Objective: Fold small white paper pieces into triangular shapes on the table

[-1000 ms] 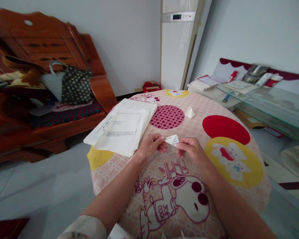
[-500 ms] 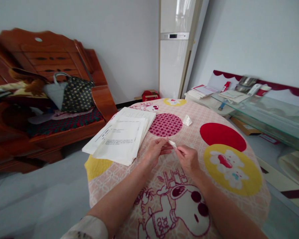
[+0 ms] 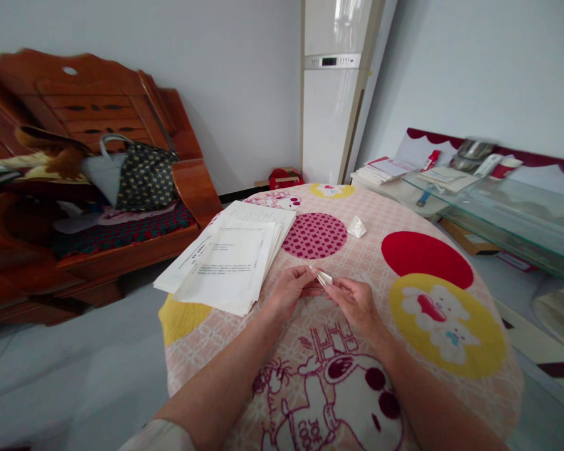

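A small folded piece of white paper (image 3: 325, 277) is pinched between both hands, just above the table's middle. My left hand (image 3: 292, 289) grips its left side, with the fingers curled behind it. On its right side, the thumb and fingers of my right hand (image 3: 357, 302) are closed on it. The folds are too small to make out fully. Farther back, another small folded white paper piece (image 3: 356, 227) rests on the tablecloth (image 3: 310, 332). To the left of my hands lies a stack of printed sheets (image 3: 228, 263).
A wooden sofa (image 3: 98, 106) with a dark patterned bag (image 3: 145, 178) stands at the left. Behind the table rises a tall white floor unit (image 3: 329, 119). A glass-topped stand (image 3: 512, 200) at the right holds papers (image 3: 383, 169), a metal container (image 3: 475, 150) and a cup (image 3: 505, 166).
My hands have drawn closer together around the folded paper, which has turned slightly. The right hand has rolled so its back shows more. The view has shifted a little.
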Demonstrator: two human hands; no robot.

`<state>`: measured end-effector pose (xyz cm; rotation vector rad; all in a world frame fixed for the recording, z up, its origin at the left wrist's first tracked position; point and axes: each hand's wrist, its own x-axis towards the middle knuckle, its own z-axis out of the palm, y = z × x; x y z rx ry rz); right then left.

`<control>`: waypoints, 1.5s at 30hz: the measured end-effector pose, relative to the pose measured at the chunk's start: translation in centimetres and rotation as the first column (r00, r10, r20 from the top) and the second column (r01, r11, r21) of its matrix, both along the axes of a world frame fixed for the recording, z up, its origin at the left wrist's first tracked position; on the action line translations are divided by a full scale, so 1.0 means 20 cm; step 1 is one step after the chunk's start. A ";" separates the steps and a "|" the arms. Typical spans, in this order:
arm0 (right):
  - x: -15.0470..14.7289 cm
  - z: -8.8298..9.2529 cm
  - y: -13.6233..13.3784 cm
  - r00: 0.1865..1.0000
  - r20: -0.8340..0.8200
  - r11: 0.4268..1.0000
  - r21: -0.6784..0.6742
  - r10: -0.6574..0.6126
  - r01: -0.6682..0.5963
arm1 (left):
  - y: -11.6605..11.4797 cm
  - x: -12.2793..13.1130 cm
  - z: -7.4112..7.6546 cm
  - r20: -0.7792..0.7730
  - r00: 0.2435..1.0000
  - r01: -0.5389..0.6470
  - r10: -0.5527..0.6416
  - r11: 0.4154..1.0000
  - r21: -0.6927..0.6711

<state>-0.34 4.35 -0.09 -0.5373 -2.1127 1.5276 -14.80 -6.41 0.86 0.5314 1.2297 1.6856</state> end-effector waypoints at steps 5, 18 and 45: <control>-0.01 0.00 0.00 0.999 -0.033 0.994 -0.111 -0.013 0.010 | 0.00 -0.01 0.00 -0.004 0.999 0.045 -0.045 0.999 0.006; -0.01 0.01 0.00 0.999 -0.021 0.986 -0.162 -0.030 0.026 | -0.01 -0.02 0.02 -0.021 0.996 0.092 -0.092 0.996 0.007; 0.00 0.00 0.01 0.999 0.012 0.990 0.136 -0.035 0.034 | -0.02 -0.03 0.03 -0.041 0.998 0.053 -0.053 0.999 0.003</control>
